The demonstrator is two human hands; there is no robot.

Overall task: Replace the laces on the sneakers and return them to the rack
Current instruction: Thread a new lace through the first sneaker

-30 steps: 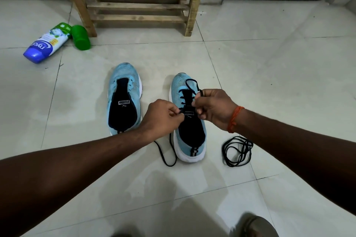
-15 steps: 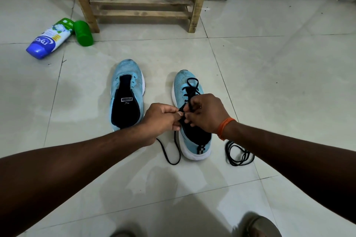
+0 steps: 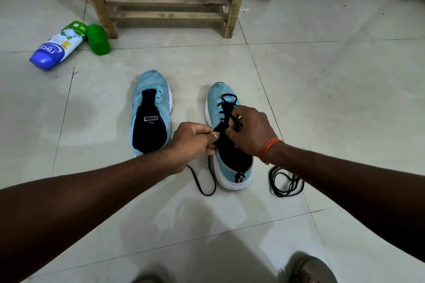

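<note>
a blue-and-white bottle [image 3: 57, 47] lies just beside a green cup [image 3: 98, 39].

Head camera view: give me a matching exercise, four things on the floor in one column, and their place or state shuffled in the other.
1. left sneaker
2. right sneaker
3. loose lace
4. green cylinder

A. coiled on the tile
B. partly laced in black
C. no lace in it
D. lying beside the bottle

Pairs: 1-C, 2-B, 3-A, 4-D.

Blue right sneaker [image 3: 230, 169] half-laced, black lace [image 3: 226, 104]; left sneaker [image 3: 150, 119] unlaced; spare lace [image 3: 285, 181] coiled.
</note>
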